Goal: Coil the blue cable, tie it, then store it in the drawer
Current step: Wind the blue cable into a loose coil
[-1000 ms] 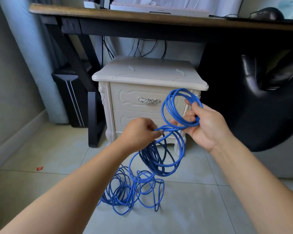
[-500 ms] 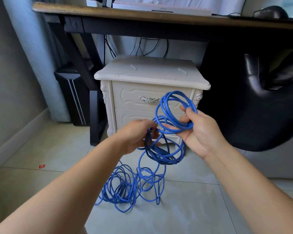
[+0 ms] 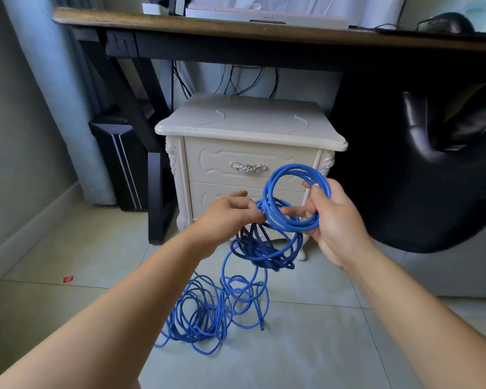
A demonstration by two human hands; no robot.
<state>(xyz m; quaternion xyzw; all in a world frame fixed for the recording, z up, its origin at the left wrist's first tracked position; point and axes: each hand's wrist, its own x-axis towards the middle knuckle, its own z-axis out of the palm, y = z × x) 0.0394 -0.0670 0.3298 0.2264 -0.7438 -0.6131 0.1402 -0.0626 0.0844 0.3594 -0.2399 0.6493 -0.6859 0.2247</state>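
Observation:
The blue cable (image 3: 275,217) is partly wound into a round coil of several turns held in my right hand (image 3: 330,217), thumb on top of the loops. My left hand (image 3: 230,214) pinches a strand right beside the coil's left edge. More loops hang below the hands, and a loose tangle of the same cable lies on the tiled floor. Behind the hands stands a white nightstand (image 3: 250,127); its top drawer (image 3: 222,161), with a silver handle (image 3: 247,167), is closed. The lower drawer is partly hidden by my hands.
A dark wooden desk (image 3: 236,26) spans the top, with a black leg frame (image 3: 152,175) and a black computer tower (image 3: 118,161) left of the nightstand. A black leather chair (image 3: 432,164) fills the right. A small red scrap (image 3: 68,279) lies on the floor.
My left hand has brought its strand up against the coil, adding a turn. The coil in my right hand has grown and the hanging loops have risen from the floor.

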